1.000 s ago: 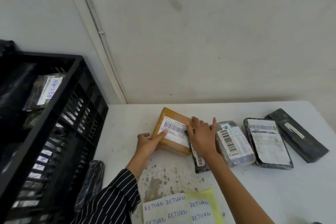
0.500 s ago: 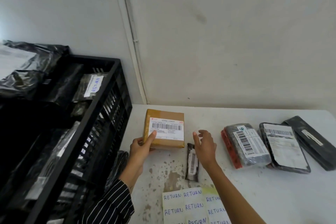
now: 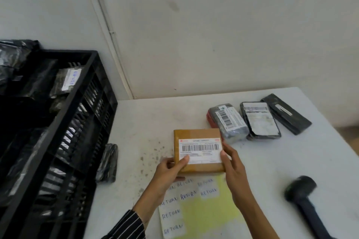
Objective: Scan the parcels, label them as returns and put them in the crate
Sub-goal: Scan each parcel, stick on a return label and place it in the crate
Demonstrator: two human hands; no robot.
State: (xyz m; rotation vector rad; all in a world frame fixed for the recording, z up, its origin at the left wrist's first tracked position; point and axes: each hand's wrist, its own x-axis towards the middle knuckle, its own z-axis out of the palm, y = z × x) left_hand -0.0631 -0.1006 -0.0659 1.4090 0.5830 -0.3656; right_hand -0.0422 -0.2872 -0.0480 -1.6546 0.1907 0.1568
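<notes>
You hold the brown cardboard parcel (image 3: 196, 168) in both hands, over the far edge of the yellow sticker sheet (image 3: 209, 213). The fingers (image 3: 168, 161) of your left hand (image 3: 167, 172) curl round its near left corner, with the thumb on the white shipping label (image 3: 201, 150). Your right hand (image 3: 234, 169) clamps the right edge, thumb on the label's side. The label faces you and carries a long barcode; its small print is too blurred to read.

The sheet's white stickers read "RETURN" in blue handwriting. To your right a black barcode scanner (image 3: 303, 194) lies on the white worktop (image 3: 145, 118). Farther back are a bubble-wrapped parcel (image 3: 229, 124) with a barcode label, a black parcel (image 3: 260, 120) with a large white label, and a flat black parcel (image 3: 285, 113). The black crate (image 3: 64, 128) stands at your left; a parcel (image 3: 68, 81) inside bears a "RETURN" sticker. A small black parcel (image 3: 107, 163) lies on the worktop beside the crate.
</notes>
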